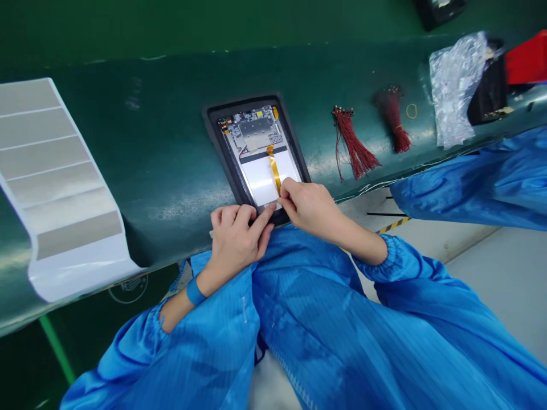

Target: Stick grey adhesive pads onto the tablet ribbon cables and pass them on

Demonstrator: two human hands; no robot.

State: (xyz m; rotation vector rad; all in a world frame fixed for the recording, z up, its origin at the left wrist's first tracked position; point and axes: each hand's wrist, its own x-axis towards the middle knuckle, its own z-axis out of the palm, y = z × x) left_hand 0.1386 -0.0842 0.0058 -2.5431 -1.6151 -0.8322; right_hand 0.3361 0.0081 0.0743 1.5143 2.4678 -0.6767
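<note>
A tablet with its back off (262,179) lies in a black frame-like holder (226,165) at the table's front edge. Its green-silver circuit board (256,132) is at the far end, and an orange ribbon cable (274,165) runs down over the white panel. My left hand (237,233) rests at the near left corner, index finger stretched onto the tablet's lower edge, thumb apart below it, other fingers loosely bent. From the right, my right hand (311,208) pinches at the same edge, close to the cable's lower end. Whatever its fingertips hold is hidden.
A sheet of grey labels (64,165) hangs over the front edge at left. To the right lie two bundles of red wires (356,145) (395,122), a rubber band (411,111), clear plastic bags (457,88), a black container (489,94) and a red bin (527,60). Another person's blue sleeve (474,182) is near.
</note>
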